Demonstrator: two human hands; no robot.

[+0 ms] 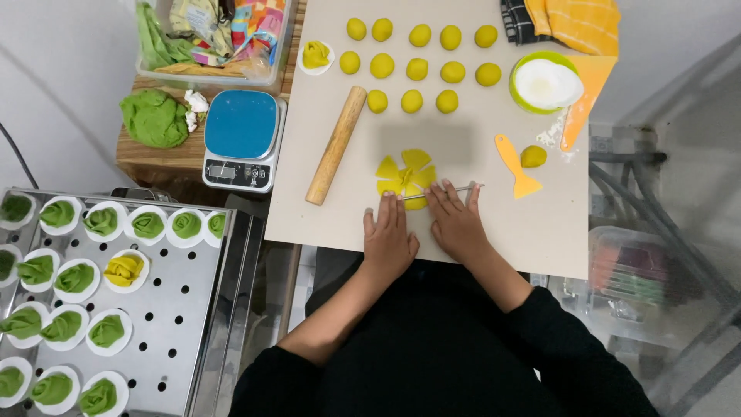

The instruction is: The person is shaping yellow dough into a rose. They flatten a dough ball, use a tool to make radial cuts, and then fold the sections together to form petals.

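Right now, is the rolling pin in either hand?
No. The rolling pin lies on the board, apart from both hands, which rest by the cut yellow dough.

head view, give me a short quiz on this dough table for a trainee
1. True or false: the rolling pin lies left of the cut yellow dough piece.
2. Which colour are most shaped pieces on the steel tray: A green, B yellow, C white?
3. What thin tool lies under the fingertips of the left hand and right hand?

Key: 1 true. 2 A. 3 A thin metal stick, beside the cut dough.
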